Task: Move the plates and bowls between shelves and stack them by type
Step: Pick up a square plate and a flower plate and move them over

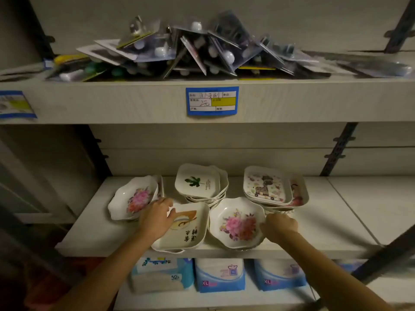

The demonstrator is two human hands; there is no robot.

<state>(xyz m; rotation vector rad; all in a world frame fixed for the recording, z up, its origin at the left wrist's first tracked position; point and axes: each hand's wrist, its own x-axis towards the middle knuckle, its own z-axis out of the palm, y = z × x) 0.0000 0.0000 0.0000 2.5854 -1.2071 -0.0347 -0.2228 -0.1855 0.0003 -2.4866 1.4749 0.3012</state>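
Note:
On the middle shelf [325, 230] lie several white dishes. My left hand [155, 217] grips the left rim of a square plate with writing [186, 230] at the shelf's front. My right hand [279, 227] grips the right rim of a scalloped pink-flower bowl [238, 223] beside that plate. Another pink-flower bowl [132, 196] leans at the left. Behind stand a stack of square green-leaf plates [197, 182] and a stack of cartoon-print plates [265, 186].
The upper shelf [134, 102] carries a heap of carded blister packs [190, 50] and a blue price label [212, 101]. Below, blue-and-white packages [220, 274] fill the lower shelf. Dark metal uprights [336, 151] stand at either side.

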